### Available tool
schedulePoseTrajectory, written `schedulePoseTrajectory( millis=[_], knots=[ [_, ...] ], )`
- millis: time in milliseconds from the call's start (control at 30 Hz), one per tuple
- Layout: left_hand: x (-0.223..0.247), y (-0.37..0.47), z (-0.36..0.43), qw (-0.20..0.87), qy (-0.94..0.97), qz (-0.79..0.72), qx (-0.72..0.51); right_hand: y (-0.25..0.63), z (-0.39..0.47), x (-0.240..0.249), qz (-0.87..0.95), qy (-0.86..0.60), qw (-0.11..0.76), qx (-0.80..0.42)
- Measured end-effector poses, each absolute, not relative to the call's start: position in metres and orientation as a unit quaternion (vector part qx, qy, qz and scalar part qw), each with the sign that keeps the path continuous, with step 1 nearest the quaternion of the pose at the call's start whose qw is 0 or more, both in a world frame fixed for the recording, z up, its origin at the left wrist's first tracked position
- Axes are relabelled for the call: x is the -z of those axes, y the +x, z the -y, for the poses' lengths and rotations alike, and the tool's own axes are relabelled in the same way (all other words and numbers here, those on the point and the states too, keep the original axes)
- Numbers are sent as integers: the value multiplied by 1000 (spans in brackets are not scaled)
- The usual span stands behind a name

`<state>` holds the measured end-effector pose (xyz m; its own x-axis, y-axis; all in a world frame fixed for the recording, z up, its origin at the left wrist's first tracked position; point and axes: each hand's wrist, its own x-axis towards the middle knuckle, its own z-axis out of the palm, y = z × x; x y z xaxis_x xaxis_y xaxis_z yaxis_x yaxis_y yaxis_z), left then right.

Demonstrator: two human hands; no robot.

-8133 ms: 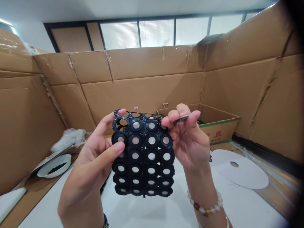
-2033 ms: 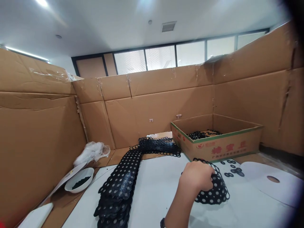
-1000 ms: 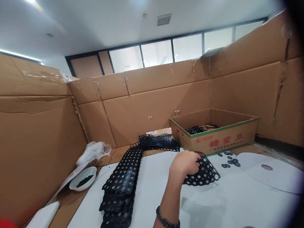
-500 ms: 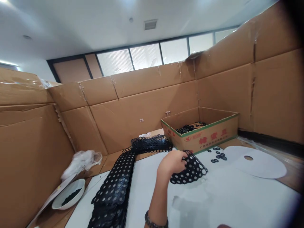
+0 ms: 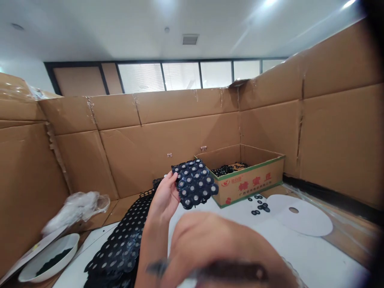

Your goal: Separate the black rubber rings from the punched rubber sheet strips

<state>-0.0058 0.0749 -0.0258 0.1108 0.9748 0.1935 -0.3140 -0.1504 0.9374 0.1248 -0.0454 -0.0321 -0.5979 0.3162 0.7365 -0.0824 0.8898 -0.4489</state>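
Observation:
My left hand [image 5: 166, 195] pinches the left edge of a small black sheet [image 5: 195, 183] with rows of pale round spots, raised above the white table surface [image 5: 315, 250]. Close to the camera, my right hand [image 5: 207, 240] is closed around a slim dark tool [image 5: 234, 272] with a narrow tip pointing left. Motion blur hides the tool's exact kind. To the left of my left forearm lies a stack of similar black dotted sheets [image 5: 120, 244], partly covered by that arm.
A cardboard box [image 5: 255, 182] with a green rim holds black pieces. Several small black rings [image 5: 261, 207] lie beside a white disc [image 5: 309, 222] with a hole. At left are a white bowl [image 5: 70, 242] with dark contents and crumpled clear plastic [image 5: 78, 206]. Cardboard walls [image 5: 168, 132] surround the table.
My left hand has moved left and up from the table beside the box; the sheet in it now shows pale spots. My right hand has come into view with the dark tool.

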Motion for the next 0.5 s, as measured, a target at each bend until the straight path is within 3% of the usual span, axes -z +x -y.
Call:
schedulePoseTrajectory(
  millis=[200, 333, 500],
  knots=[
    [17, 4, -64, 653, 379, -331, -567, 185, -21, 12, 713, -111, 650, -237],
    [19, 14, -65, 646, 323, -342, -601, 188, -52, 21, 670, -102, 670, -302],
    [20, 16, -56, 568, 319, -338, -679, 173, -49, 22, 694, -102, 630, -333]
  ],
)
